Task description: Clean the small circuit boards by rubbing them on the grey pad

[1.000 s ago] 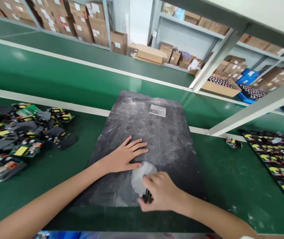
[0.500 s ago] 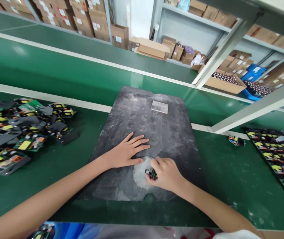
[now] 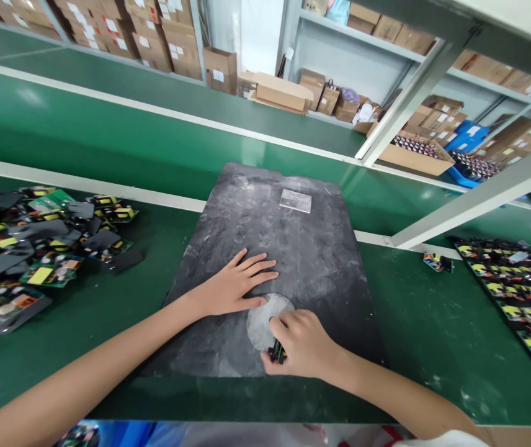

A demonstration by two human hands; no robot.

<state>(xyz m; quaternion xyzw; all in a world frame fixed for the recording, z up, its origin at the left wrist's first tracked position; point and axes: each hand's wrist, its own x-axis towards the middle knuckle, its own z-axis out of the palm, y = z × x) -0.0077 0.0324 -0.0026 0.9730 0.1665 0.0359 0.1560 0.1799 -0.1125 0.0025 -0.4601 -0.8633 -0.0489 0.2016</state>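
Note:
My left hand (image 3: 240, 285) lies flat with spread fingers on a dark, scuffed board (image 3: 284, 245). Its thumb reaches the edge of a round grey disc (image 3: 258, 326) set on the board. My right hand (image 3: 300, 344) is closed around a small circuit board (image 3: 276, 352) with black parts, held over the lower right edge of the disc. Most of that circuit board is hidden by my fingers. Farther up the dark board rests a pale rectangular plate (image 3: 296, 200), apart from both hands.
A heap of circuit boards (image 3: 51, 230) with yellow parts lies on the green bench at left. At right stand a tray of circuit boards (image 3: 512, 279) and one loose circuit board (image 3: 437, 262). A white post (image 3: 451, 208) slants across the right; cardboard boxes (image 3: 284, 93) sit behind.
My right hand has moved toward me and slightly left with the circuit board, from the disc's middle to its lower edge. My left hand stays flat in place.

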